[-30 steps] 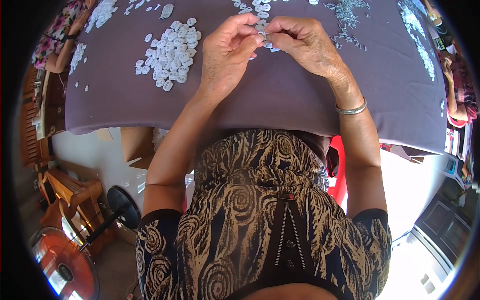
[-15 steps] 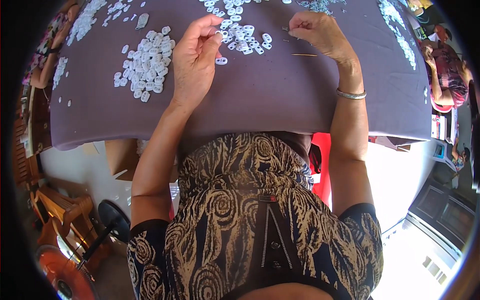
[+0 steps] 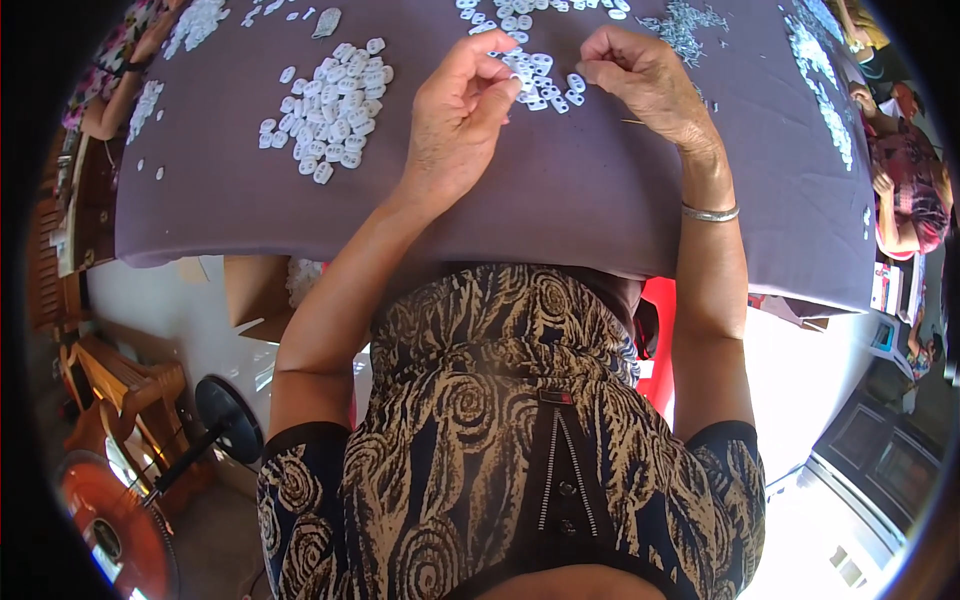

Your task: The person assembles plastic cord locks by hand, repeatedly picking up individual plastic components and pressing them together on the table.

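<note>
My left hand (image 3: 458, 125) is above the table, thumb and fingertips closed on a small white plastic piece (image 3: 516, 81). Just past those fingertips lies a loose group of white oval two-holed pieces (image 3: 548, 92). To the right, my right hand (image 3: 655, 88) has its fingertips pinched together; whatever they hold is hidden or too small to name. A thin yellowish stick (image 3: 632, 122) shows partly beside that hand. Left of my left hand, a heap of similar white pieces (image 3: 335, 110) sits on the dark cloth.
Small grey metal parts (image 3: 685, 30) are heaped beyond my right hand. More white pieces lie along the far left (image 3: 195, 25) and right (image 3: 820, 85) of the cloth-covered table (image 3: 235, 215). Other people's arms (image 3: 115, 105) show at both sides. A fan (image 3: 110, 530) stands lower left.
My left hand has shifted right in the view with the white piece still pinched. My right hand stays pinched and now covers much of the stick. The whole view has shifted slightly.
</note>
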Demonstrator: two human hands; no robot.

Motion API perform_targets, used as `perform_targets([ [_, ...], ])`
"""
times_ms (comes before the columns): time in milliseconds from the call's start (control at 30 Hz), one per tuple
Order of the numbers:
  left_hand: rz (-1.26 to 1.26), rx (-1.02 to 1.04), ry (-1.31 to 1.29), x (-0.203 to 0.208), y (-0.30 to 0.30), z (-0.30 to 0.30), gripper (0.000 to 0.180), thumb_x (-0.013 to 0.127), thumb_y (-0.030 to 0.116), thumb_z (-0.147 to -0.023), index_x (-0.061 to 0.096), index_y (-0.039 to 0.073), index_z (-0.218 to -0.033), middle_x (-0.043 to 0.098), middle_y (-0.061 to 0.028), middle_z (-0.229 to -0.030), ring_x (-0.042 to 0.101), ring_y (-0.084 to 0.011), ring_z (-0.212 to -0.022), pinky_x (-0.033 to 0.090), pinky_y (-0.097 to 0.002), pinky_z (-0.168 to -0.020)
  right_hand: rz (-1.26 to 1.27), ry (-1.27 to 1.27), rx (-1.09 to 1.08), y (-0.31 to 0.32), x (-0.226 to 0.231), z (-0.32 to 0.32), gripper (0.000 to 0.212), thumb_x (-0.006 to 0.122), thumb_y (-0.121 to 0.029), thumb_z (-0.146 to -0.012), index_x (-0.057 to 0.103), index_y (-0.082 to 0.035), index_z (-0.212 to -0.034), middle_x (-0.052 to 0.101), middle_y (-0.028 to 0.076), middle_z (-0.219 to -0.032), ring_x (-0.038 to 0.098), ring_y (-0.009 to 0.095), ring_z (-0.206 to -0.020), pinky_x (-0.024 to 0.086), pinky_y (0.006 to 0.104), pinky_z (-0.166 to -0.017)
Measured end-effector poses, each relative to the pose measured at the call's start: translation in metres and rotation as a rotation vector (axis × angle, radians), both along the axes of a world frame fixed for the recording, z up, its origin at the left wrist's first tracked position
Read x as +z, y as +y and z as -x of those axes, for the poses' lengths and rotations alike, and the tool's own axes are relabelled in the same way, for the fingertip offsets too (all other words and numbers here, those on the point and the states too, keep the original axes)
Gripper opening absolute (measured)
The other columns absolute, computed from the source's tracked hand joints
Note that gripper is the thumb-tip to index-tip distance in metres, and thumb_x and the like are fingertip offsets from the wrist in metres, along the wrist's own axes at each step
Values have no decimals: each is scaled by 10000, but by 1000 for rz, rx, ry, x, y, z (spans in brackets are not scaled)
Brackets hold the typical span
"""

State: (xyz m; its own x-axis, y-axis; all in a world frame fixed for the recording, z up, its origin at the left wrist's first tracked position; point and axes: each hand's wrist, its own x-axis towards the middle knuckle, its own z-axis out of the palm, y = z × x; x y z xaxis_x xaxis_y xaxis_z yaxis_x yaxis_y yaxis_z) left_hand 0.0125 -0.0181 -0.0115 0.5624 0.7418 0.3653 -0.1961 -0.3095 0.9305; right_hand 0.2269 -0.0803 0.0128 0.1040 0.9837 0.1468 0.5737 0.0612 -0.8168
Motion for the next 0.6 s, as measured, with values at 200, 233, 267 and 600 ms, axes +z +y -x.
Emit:
perform_targets([
  [200, -9, -15, -10, -5, -2, -3, 317, 567, -27, -898, 534, 57, -1203, 569, -7, -856, 517, -49, -713, 471, -208, -609, 6, 484, 35, 5, 5, 35, 65, 584, -44, -859, 636, -30, -896, 586, -5, -733, 447, 36, -579, 372, 205, -519],
  [233, 5, -19, -13, -5, -3, -3, 314, 567, -29, -898, 534, 53, -1199, 570, -9, -857, 517, -50, -714, 470, -207, -607, 7, 484, 36, 5, 4, 37, 65, 584, -44, -859, 636, -30, -896, 586, -5, -733, 447, 36, -579, 372, 205, -519],
  [267, 18, -20, -14, -5, -3, -3, 311, 567, -31, -898, 533, 49, -1196, 571, -11, -858, 518, -50, -714, 469, -206, -605, -16, 484, 30, 6, 2, 40, 84, 587, -49, -867, 645, -30, -925, 589, -6, -742, 457, 37, -592, 382, 205, -530],
  [600, 28, -12, -26, -4, -3, -2, 343, 578, -48, -888, 492, 33, -1210, 559, -6, -846, 500, -45, -698, 449, -198, -593, -55, 294, 118, 7, -1, 37, 178, 624, -196, -939, 662, -37, -1009, 614, -38, -841, 493, 48, -722, 425, 207, -649],
])
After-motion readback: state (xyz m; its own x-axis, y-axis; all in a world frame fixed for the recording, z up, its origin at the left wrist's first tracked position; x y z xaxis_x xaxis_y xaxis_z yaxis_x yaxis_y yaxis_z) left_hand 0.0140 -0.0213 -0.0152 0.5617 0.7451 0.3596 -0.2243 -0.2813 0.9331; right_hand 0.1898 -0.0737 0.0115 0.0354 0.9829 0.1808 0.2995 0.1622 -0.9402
